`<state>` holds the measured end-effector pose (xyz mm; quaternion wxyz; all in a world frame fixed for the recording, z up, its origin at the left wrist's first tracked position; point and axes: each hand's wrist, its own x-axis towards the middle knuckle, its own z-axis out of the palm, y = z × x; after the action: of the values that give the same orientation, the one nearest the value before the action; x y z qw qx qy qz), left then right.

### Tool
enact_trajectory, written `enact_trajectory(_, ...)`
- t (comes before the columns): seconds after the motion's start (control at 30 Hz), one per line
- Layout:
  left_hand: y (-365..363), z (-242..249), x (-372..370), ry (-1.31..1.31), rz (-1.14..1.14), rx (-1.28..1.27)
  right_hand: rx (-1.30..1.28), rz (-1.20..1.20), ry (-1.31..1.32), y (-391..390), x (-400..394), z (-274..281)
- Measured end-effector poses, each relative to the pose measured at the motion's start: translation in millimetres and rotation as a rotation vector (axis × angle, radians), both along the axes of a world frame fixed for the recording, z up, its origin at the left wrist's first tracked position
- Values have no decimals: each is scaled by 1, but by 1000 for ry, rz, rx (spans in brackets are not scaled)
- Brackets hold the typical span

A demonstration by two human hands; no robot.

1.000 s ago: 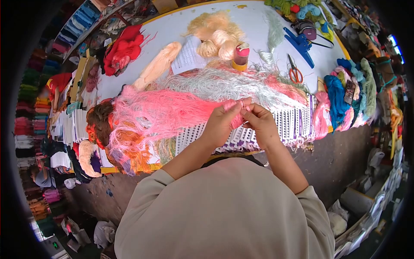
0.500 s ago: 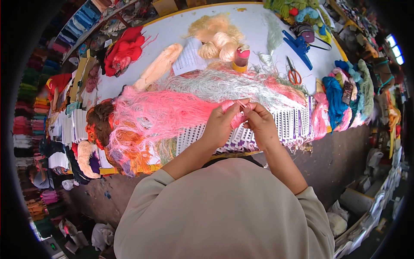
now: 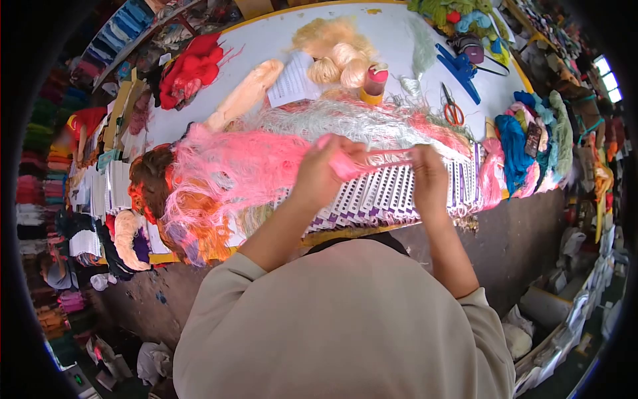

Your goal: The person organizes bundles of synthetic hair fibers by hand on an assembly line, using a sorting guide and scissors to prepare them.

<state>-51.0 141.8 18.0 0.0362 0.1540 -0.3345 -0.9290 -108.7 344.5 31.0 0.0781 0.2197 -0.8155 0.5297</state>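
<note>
My left hand [image 3: 320, 174] is closed round the end of a loose hank of pink yarn [image 3: 246, 163], which spreads leftward over the table edge. From it a few pink strands [image 3: 389, 157] run taut to my right hand [image 3: 430, 179], whose fingers pinch them. Beneath the strands lies a row of white cards with dark holes [image 3: 375, 193]. Pale silvery threads [image 3: 312, 120] are heaped behind the pink hank. Orange yarn [image 3: 209, 229] hangs at the near left.
On the white table [image 3: 246, 33] are orange-handled scissors [image 3: 453, 110], a blue clamp [image 3: 460, 73], a thread cone [image 3: 373, 83], cream yarn balls [image 3: 342, 63], a printed sheet [image 3: 292, 80] and red yarn [image 3: 193, 70]. Blue skeins [image 3: 513, 156] hang at right. A person in red [image 3: 86, 126] is far left.
My hands have drawn apart from close together, the left going left and the right going right. Pink strands now stretch between them.
</note>
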Motion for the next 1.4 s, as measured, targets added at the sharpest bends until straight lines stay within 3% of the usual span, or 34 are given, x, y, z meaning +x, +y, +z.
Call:
enact_trajectory(0.03, -19, -13, -1, -6, 25, 43, -73, -63, 65, 19, -16, -15)
enact_trajectory(0.1, -60, -22, -1, -118, 136, 250, -319, -225, -194, 51, -41, -16)
enact_trajectory(0.13, -86, -33, 0, -96, 136, 298, -675, -194, -364, 66, -51, -16)
enact_trajectory(0.17, -115, -47, 2, -73, 136, 344, -875, -148, -560, 98, -69, -30)
enact_trajectory(0.27, -209, -79, 12, -137, 228, 307, -1095, 136, -656, 194, -110, -82)
enact_trajectory(0.3, -242, -85, 18, -198, 287, 233, -1048, -162, -705, 216, -122, -88)
enact_trajectory(0.4, -333, -79, 46, -394, 432, -29, -725, -301, -658, 314, -165, -108)
enact_trajectory(0.43, -381, -87, 68, -464, 406, -166, -527, -582, -576, 329, -174, -97)
enact_trajectory(0.47, -392, -71, 72, -493, 612, -103, -393, -565, -455, 375, -192, -99)
enact_trajectory(0.5, -437, -78, 91, -426, 677, 50, -91, -749, -263, 414, -213, -102)
enact_trajectory(0.57, -439, -56, 105, -308, 851, 87, 145, -919, 28, 518, -259, -110)
enact_trajectory(0.6, -410, -38, 94, -356, 959, -23, 26, -1072, -121, 491, -257, -78)
enact_trajectory(0.67, -346, -22, 67, -349, 885, -145, 414, -827, 231, 514, -282, -98)
enact_trajectory(0.7, -316, -25, 52, -334, 805, -254, 527, -833, 239, 476, -279, -97)
enact_trajectory(0.73, -282, -39, 38, -290, 657, -125, 586, -558, 101, 469, -290, -112)
enact_trajectory(0.77, -258, -60, 29, -245, 510, 2, 190, -555, -220, 427, -287, -130)
enact_trajectory(0.8, -254, -124, 28, -98, 150, 24, 708, -367, 516, 400, -292, -166)
enact_trajectory(0.83, -184, -120, 2, -276, 179, 41, 243, -241, -173, 319, -251, -147)
enact_trajectory(0.87, -146, -159, -12, -391, 163, 121, 140, -122, -46, 306, -252, -225)
enact_trajectory(0.9, -98, -174, -30, -518, 60, 107, 553, -51, -324, 253, -224, -207)
enact_trajectory(0.93, -58, -187, -41, -495, -145, -17, 401, 39, -490, 210, -200, -221)
enact_trajectory(0.97, -22, -191, -59, -636, -253, 32, 431, 153, -604, 169, -181, -223)
enact_trajectory(1.03, 39, -209, -84, -780, -399, -399, 483, 285, -555, 115, -149, -227)
enact_trajectory(1.07, 60, -223, -93, -857, -481, -633, 510, 337, -713, 96, -141, -224)
enact_trajectory(1.1, 77, -239, -98, -870, -483, -629, 480, 397, -676, 86, -135, -239)
enact_trajectory(1.17, 99, -262, -103, -681, -421, -1066, 374, 451, -568, 73, -127, -258)
enact_trajectory(1.2, 102, -268, -103, -690, -427, -1066, 391, 459, -506, 68, -126, -269)
enact_trajectory(1.27, 106, -270, -102, -449, -298, -1155, 412, 470, -557, 70, -126, -275)
enact_trajectory(1.3, 106, -266, -102, -454, -304, -1157, 436, 477, -599, 69, -127, -272)
enact_trajectory(1.37, 102, -252, -104, -700, -339, -484, 418, 485, -633, 69, -130, -266)
enact_trajectory(1.4, 101, -247, -106, -702, -343, -486, 404, 494, -658, 69, -131, -266)
